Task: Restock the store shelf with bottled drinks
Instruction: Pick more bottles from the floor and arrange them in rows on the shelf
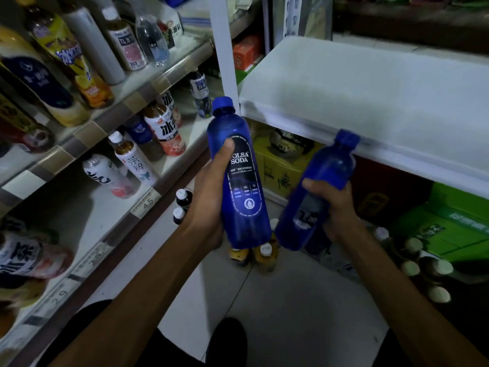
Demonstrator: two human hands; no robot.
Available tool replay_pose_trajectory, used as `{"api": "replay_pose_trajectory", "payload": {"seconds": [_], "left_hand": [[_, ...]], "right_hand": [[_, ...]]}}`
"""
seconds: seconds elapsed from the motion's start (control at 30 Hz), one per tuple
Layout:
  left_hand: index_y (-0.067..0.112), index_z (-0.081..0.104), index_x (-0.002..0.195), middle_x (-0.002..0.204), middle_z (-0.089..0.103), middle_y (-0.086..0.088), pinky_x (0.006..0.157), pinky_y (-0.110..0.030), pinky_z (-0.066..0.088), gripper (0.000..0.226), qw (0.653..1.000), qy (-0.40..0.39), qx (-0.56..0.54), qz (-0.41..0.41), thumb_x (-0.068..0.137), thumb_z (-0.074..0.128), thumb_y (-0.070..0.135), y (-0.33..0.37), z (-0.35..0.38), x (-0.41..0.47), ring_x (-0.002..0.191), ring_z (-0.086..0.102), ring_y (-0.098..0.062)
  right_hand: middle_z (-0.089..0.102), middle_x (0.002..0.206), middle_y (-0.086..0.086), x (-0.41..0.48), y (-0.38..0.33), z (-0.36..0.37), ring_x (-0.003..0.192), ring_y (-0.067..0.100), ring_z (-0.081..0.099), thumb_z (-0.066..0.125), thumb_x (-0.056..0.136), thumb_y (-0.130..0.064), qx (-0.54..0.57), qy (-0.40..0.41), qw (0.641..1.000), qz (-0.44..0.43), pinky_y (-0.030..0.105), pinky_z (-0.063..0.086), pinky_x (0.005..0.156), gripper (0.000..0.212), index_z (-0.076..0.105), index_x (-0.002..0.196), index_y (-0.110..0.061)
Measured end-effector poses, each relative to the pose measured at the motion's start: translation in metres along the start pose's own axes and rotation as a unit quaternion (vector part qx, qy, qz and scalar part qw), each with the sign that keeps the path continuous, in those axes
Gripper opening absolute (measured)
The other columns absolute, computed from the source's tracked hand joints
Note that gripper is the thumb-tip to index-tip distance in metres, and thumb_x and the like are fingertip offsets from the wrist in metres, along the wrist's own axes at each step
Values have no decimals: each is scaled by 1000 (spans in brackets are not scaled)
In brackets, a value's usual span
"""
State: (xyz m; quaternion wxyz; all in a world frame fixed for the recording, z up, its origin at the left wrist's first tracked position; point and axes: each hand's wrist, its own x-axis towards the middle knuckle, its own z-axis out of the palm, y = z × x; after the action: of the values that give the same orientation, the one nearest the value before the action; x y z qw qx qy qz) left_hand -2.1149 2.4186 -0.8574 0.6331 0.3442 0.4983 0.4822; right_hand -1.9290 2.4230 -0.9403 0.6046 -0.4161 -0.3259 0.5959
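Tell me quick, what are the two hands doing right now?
Left hand: gripping the labelled blue soda bottle, held roughly upright.
Right hand: gripping the second blue bottle, which is tilted.

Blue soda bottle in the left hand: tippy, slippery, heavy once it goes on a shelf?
The blue soda bottle is tall and narrow, so probably tippy if nudged near the top. Smooth round plastic likely rolls if laid down. Capped, so perhaps full and weighty; dark tint hides the fill level.
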Motion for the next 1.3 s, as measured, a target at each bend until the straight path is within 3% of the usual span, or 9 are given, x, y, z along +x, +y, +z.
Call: {"api": "replay_pose_trajectory", "payload": {"seconds": [0.13,0.3,0.43,0.57,0.7,0.83,1.0,1.2,1.3], "left_hand": [[18,63,92,74,70,-4,72,-37,58,38,999,0,29,-19,80,58,54,-13,4,7,68,68,-19],[9,59,113,77,64,-7,78,-42,54,59,991,-86,-8,-100,85,51,60,-26,11,24,67,64,-22],[11,56,105,69,63,-6,76,-39,53,51,978,-142,-39,-148,93,41,58,-38,12,31,63,63,-20],[10,60,98,68,64,-9,68,-35,55,47,973,-123,-76,-180,94,42,54,-41,6,34,62,63,-21],[11,58,111,80,62,-13,67,-37,58,50,966,-104,-108,-211,85,48,53,-31,4,25,69,63,-26],[6,57,114,81,65,-13,63,-34,57,59,958,-61,-142,-241,82,57,56,-12,5,12,65,64,-23],[-1,62,111,92,66,-24,68,-38,58,76,960,-82,-135,-232,50,94,30,12,-16,-11,76,65,-32],[-5,54,121,90,64,-26,76,-49,55,78,964,-57,-124,-228,50,82,12,86,-11,-39,76,63,-37],[1,57,118,89,66,-20,72,-45,57,75,974,-56,-90,-201,48,80,15,142,1,-58,78,64,-34]], "right_hand": [[65,66,11,-7,11,-5,58,27,65,75,51,-26,8,-12,997,71,37,56,58,41,60,83,-6],[65,71,14,-2,14,-6,60,27,63,75,55,-27,21,-13,990,140,36,55,62,45,56,88,-2],[61,69,12,-4,14,-5,59,23,60,73,66,-27,83,-30,975,205,34,53,62,34,54,84,-6],[63,78,14,-18,17,-3,66,24,63,70,73,-22,120,4,964,235,36,56,67,27,57,90,-6],[60,98,20,-35,10,6,83,30,61,85,59,-36,102,41,950,292,38,56,77,70,56,112,0],[67,76,8,-40,-16,26,68,21,66,75,71,-33,127,59,940,312,32,58,66,38,62,97,-9],[68,94,18,-43,-72,49,85,33,68,97,28,-19,-3,38,932,361,41,58,70,86,65,107,-9],[70,81,15,-51,-156,111,63,26,67,94,20,-39,-86,71,923,367,34,55,53,110,58,118,-4],[68,84,18,-60,-207,143,65,34,65,94,21,-44,-65,45,926,368,39,54,58,112,55,119,-7]]}}
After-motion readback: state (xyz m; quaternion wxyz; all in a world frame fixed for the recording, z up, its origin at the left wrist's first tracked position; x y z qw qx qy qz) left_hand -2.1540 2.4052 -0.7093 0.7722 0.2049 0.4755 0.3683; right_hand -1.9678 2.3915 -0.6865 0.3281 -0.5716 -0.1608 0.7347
